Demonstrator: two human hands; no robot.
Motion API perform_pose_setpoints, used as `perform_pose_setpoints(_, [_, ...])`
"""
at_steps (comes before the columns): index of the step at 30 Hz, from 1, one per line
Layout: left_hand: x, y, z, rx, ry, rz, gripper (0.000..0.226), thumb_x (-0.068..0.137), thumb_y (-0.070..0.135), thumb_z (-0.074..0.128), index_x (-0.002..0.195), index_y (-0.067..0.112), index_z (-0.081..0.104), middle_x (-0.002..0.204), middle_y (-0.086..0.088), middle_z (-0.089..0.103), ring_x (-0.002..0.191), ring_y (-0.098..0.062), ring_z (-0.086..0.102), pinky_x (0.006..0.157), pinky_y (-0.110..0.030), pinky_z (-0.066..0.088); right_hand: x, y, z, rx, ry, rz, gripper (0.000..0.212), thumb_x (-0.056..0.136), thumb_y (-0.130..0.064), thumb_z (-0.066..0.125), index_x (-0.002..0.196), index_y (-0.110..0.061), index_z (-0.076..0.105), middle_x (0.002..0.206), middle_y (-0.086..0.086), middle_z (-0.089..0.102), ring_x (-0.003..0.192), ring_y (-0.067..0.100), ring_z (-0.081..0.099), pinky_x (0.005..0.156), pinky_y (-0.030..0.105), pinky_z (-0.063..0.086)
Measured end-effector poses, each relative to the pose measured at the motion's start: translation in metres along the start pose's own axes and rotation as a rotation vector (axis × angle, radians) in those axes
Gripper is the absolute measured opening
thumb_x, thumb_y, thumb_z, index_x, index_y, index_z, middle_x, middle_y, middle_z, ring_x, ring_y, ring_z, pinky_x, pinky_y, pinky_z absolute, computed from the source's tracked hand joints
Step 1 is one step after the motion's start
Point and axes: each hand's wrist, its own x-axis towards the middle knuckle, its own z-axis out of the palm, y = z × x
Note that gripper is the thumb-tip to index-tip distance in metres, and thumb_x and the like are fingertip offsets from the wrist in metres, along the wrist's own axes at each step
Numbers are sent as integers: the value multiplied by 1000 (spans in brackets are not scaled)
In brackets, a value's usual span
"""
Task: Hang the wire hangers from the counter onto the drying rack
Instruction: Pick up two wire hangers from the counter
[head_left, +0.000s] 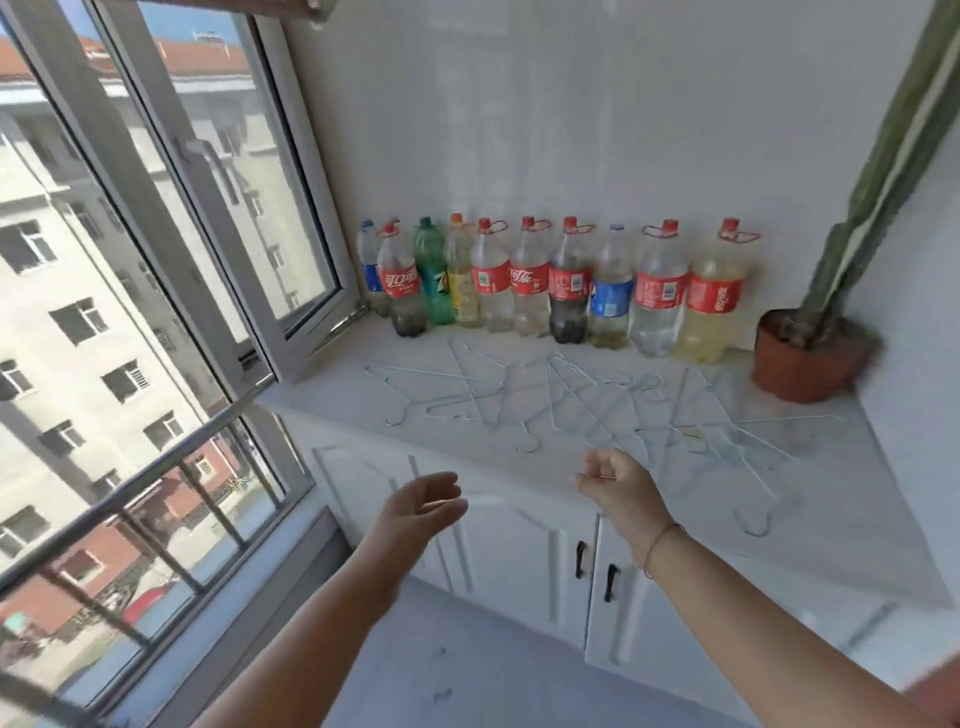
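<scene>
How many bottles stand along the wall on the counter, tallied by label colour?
Red-label bottles: 6
Blue-label bottles: 2
Green-label bottles: 1
Yellow-label bottles: 1
Total: 10

Both bare forearms are reaching from the bottom edge of the frame toward its centre. The left arm is coming in from the lower left, and the left hand (423, 512) is hovering just left of centre, palm turned inward, fingers loosely curved and holding nothing. The right arm is stretching in from the lower right. The right hand (618, 488) is hanging slightly higher, its back toward the camera, fingers loosely curled, gripping nothing.
</scene>
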Motion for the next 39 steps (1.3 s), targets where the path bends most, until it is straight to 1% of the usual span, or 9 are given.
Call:
perform_pose_setpoints(5, [79,6,30,23,-85,-1,33,84,15,67,116,20,60,111,2,67,97,-7,62,83,-22,43,55,24,-30,29,104,75,21,81,-3,62,102,-5,58,93,5,55,85,15,51,74,22,41])
perform_pose_setpoints(9, [143,15,57,35,-187,-24,44,71,31,71,114,24,62,109,5,68,104,-10,61,95,-32,44,103,42,-57,24,225,143,19,79,-5,64,96,-10,59,90,6,60,76,14,54,61,20,42])
perform_pose_setpoints(13, [209,19,94,32,-306,-30,27,85,20,67,110,26,62,110,4,68,105,-12,61,92,-29,43,140,65,-94,-3,351,219,15,79,-4,63,93,-8,63,89,7,63,80,16,56,64,20,42])
perform_pose_setpoints(16, [254,23,130,55,-400,-43,28,85,21,66,112,25,61,112,4,67,100,-11,60,85,-25,42,157,87,-128,-44,434,282,15,78,-4,61,92,-6,68,85,4,65,78,16,57,63,21,42])
perform_pose_setpoints(19, [283,25,168,76,-476,-59,27,86,19,65,112,23,61,112,2,67,106,-14,60,86,-24,44,159,109,-167,-121,492,356,14,78,-1,62,87,-9,68,85,6,66,82,17,58,73,22,43])
perform_pose_setpoints(23, [305,22,216,88,-566,-95,26,86,19,65,112,22,62,111,1,67,106,-13,60,93,-28,43,154,135,-216,-301,433,400,14,75,-3,68,74,-17,67,75,0,65,73,13,56,61,7,40])
perform_pose_setpoints(31, [312,-3,287,71,-589,-216,19,86,18,66,103,25,64,107,-2,67,97,-15,58,83,-28,42,165,179,-272,-707,182,459,23,68,-30,76,89,-32,69,92,1,58,89,17,54,80,28,42])
perform_pose_setpoints(36, [311,-16,314,84,-568,-278,22,86,18,65,107,23,63,112,-1,67,105,-15,59,91,-30,44,175,186,-276,-742,158,460,22,66,-36,74,66,-42,53,89,-10,53,94,12,49,85,31,34])
perform_pose_setpoints(39, [308,-19,325,87,-557,-299,23,87,18,64,110,22,63,114,0,67,109,-16,59,98,-34,43,179,188,-278,-807,124,448,19,68,-38,72,67,-38,54,90,-11,51,93,10,42,79,30,22])
